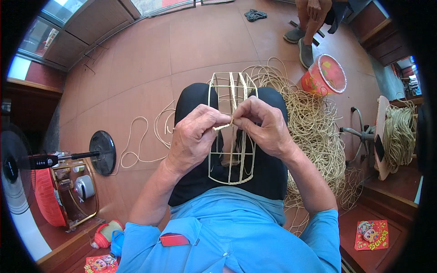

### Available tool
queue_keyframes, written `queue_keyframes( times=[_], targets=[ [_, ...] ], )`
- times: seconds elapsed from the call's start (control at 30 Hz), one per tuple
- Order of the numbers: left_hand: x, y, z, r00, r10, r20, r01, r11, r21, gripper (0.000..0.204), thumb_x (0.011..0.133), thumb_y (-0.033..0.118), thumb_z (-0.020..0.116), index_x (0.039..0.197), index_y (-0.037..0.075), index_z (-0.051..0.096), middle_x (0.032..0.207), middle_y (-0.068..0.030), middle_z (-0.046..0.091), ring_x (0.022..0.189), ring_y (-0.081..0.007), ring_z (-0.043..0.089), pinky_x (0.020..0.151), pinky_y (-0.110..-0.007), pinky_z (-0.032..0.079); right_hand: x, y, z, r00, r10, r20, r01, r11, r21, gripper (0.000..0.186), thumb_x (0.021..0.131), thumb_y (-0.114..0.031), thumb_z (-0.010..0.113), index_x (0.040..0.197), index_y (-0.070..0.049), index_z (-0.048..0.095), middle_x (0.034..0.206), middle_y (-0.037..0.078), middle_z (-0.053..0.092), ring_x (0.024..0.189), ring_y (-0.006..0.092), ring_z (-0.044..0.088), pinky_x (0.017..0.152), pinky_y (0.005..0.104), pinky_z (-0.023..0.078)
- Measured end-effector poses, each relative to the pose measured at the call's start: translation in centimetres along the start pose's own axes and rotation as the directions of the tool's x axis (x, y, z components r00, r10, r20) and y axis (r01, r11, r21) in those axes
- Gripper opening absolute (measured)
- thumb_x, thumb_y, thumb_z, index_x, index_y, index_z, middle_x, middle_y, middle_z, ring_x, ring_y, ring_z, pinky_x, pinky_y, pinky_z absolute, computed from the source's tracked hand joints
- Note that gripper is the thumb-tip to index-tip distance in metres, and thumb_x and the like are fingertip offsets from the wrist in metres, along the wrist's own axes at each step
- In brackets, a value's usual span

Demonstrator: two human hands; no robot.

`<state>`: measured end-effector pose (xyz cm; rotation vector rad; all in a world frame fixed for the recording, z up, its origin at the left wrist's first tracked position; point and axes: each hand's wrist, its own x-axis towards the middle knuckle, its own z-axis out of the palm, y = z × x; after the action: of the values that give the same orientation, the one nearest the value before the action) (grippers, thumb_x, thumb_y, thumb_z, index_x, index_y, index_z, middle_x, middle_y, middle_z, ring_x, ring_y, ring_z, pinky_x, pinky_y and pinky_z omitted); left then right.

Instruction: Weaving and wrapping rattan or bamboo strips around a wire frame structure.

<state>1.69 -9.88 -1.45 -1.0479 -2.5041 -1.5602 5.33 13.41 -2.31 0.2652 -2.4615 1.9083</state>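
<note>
A long openwork frame (210,159) of thin pale bars rests on my lap between my knees. Pale cord (233,88) runs lengthwise along its middle, and the curved near end looks wrapped in it. Over the middle of the frame, my left hand (195,135) pinches the cord between thumb and fingers. Fingertip to fingertip with it, my right hand (265,123) is also closed on the cord. The exact crossing of the strands is hidden behind the fingertips.
A big heap of loose cord (314,132) covers the floor at my right, beside a red bucket (324,75). More cord hangs on a chair (381,136) farther right. A standing fan's round base (102,152) is at my left. Another person's shoes (306,52) are ahead.
</note>
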Motion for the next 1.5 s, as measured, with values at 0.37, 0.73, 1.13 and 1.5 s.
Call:
queue_keyframes(
  times=[0.37, 0.73, 1.13, 1.5],
  targets=[
    [-0.2, 0.9, 0.5, 0.94, -0.335, 0.065, 0.341, 0.911, -0.231, 0.02, 0.104, 0.001, 0.078, 0.121, 0.004, 0.071, 0.101, -0.0025, 0.077, 0.097, -0.0086, 0.075, 0.087, -0.027, 0.06, 0.0, -0.7, -0.4, 0.999, 0.018, 0.042, -0.017, 0.999, -0.035, 0.012, 0.101, -0.002, 0.077, 0.112, -0.001, 0.074, 0.096, 0.009, 0.079, 0.09, 0.0161, 0.078, 0.083, 0.0332, 0.063],
    [0.8, -0.7, -0.3, 0.828, -0.482, 0.286, 0.546, 0.578, -0.607, 0.022, 0.101, 0.01, 0.082, 0.113, 0.008, 0.064, 0.097, -0.0014, 0.076, 0.086, -0.0034, 0.069, 0.072, -0.018, 0.049, 0.2, -0.5, -0.5, 0.997, -0.009, 0.079, 0.01, 1.0, -0.018, 0.011, 0.103, -0.004, 0.077, 0.114, -0.003, 0.077, 0.097, 0.006, 0.079, 0.091, 0.0129, 0.076, 0.082, 0.031, 0.061],
    [1.2, -0.3, -0.9, 0.773, -0.519, 0.366, 0.619, 0.488, -0.616, 0.018, 0.099, 0.014, 0.08, 0.109, 0.01, 0.066, 0.093, -0.0029, 0.078, 0.071, 0.0002, 0.059, 0.058, -0.017, 0.036, 0.4, -0.4, -0.4, 0.997, -0.02, 0.077, 0.018, 1.0, 0.025, 0.011, 0.102, -0.003, 0.078, 0.112, -0.003, 0.078, 0.096, 0.006, 0.077, 0.09, 0.0123, 0.075, 0.082, 0.0306, 0.061],
    [1.3, 0.2, -0.4, 0.774, -0.537, 0.335, 0.618, 0.524, -0.587, 0.013, 0.102, 0.012, 0.078, 0.11, 0.01, 0.068, 0.095, -0.0015, 0.076, 0.07, 0.0006, 0.057, 0.057, -0.017, 0.036, 0.3, 0.2, -0.7, 0.993, -0.065, 0.095, 0.065, 0.998, 0.011, 0.01, 0.101, -0.001, 0.077, 0.11, -0.004, 0.078, 0.096, 0.006, 0.076, 0.089, 0.0148, 0.073, 0.082, 0.0321, 0.059]
  ],
)
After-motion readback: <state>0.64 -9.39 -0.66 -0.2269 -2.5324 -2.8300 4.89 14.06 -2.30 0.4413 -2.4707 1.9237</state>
